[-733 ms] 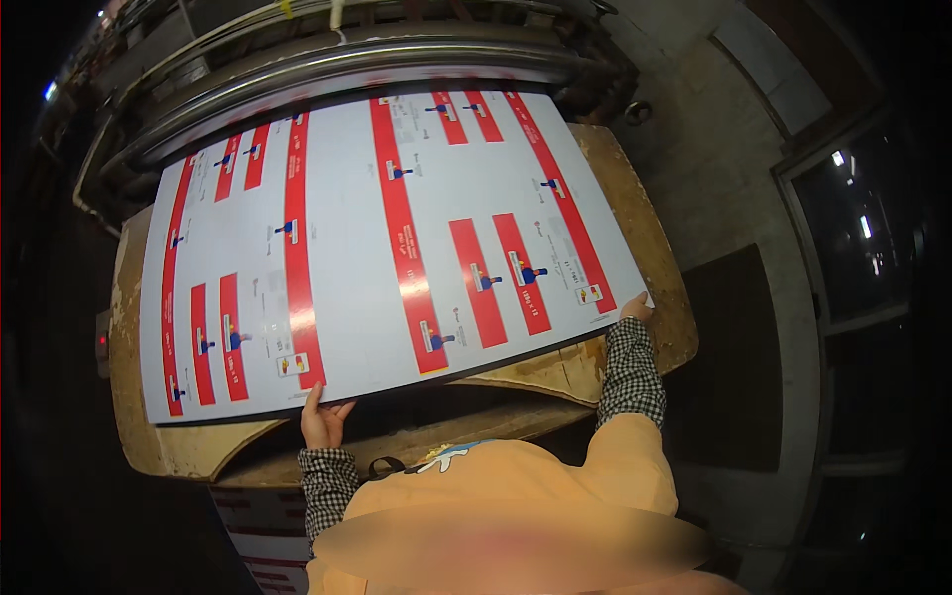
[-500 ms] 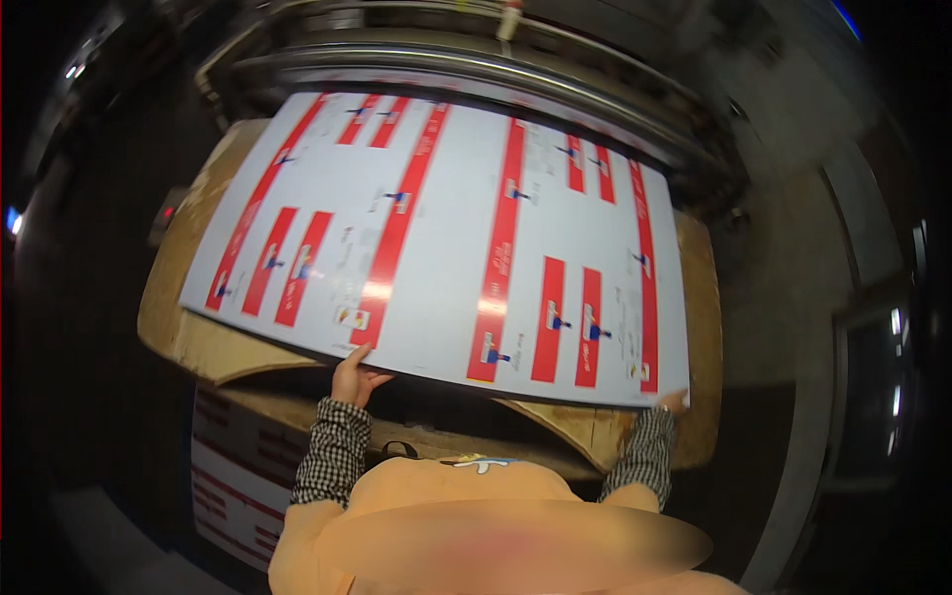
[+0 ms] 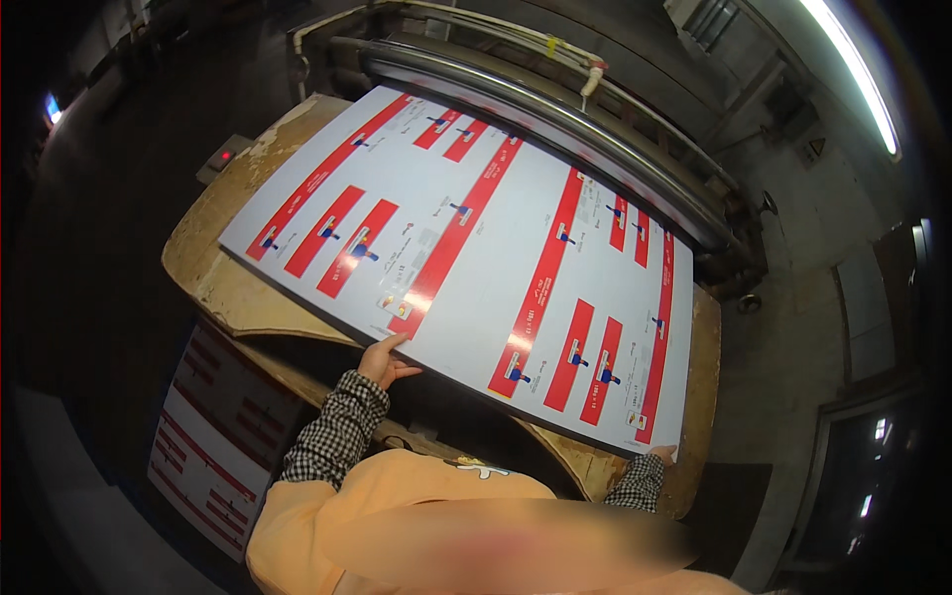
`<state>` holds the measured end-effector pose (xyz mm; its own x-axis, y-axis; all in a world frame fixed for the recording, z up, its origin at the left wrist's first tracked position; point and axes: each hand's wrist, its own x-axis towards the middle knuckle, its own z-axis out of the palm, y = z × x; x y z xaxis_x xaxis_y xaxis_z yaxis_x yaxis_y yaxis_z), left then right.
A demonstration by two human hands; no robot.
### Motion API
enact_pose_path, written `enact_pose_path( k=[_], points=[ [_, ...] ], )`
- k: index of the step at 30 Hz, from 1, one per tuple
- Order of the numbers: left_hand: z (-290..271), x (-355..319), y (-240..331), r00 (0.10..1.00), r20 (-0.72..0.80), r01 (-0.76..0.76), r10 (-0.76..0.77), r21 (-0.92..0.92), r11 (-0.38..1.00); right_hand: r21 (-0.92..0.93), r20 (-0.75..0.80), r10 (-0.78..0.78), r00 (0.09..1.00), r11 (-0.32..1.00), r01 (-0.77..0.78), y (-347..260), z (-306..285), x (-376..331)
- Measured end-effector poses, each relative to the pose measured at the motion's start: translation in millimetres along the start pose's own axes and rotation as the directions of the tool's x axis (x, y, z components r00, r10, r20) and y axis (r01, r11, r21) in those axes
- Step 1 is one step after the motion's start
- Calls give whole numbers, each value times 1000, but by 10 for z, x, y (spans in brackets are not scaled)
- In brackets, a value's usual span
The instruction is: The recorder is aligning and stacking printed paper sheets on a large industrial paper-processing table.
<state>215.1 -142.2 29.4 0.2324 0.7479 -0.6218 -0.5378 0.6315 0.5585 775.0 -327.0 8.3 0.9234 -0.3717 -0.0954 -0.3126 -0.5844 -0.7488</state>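
A large white printed sheet (image 3: 468, 290) with red bands and small blue figures lies across a worn wooden table with a curved cut-out front. Its far edge reaches the metal roller (image 3: 555, 106) of a machine. My left hand (image 3: 385, 363) grips the near edge left of its middle, thumb on top and fingers underneath. At the near right corner, my right hand (image 3: 662, 454) holds the sheet's edge; its fingers are partly hidden beneath. Checkered cuffs cover both wrists.
The wooden table (image 3: 213, 273) shows around the sheet's sides. More printed sheets (image 3: 198, 466) lie lower down at the left. A control box with a red light (image 3: 223, 156) sits at the table's left edge. A pale pipe (image 3: 591, 81) runs above the roller.
My view has turned, so the sheet and machine appear rotated clockwise. Both hands keep their places on the near edge. Whether the sheet itself has shifted, I cannot tell.
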Motion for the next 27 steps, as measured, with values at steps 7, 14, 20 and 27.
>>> enact_pose_path(
  k=[7,14,20,27],
  points=[
    [-124,182,-129,991,136,11,1,-93,996,-306,-59,-473,879,847,435,-26,32,-148],
    [-385,444,-443,970,186,-171,156,72,983,526,744,-596,-302,243,815,-374,202,-3558],
    [-155,218,-225,968,244,-45,56,-52,998,500,791,-202,-577,-328,801,-342,100,-4198],
    [-258,188,-215,850,507,-180,143,24,983,712,691,-3,-723,-173,681,-302,1399,-3323]
  ],
)
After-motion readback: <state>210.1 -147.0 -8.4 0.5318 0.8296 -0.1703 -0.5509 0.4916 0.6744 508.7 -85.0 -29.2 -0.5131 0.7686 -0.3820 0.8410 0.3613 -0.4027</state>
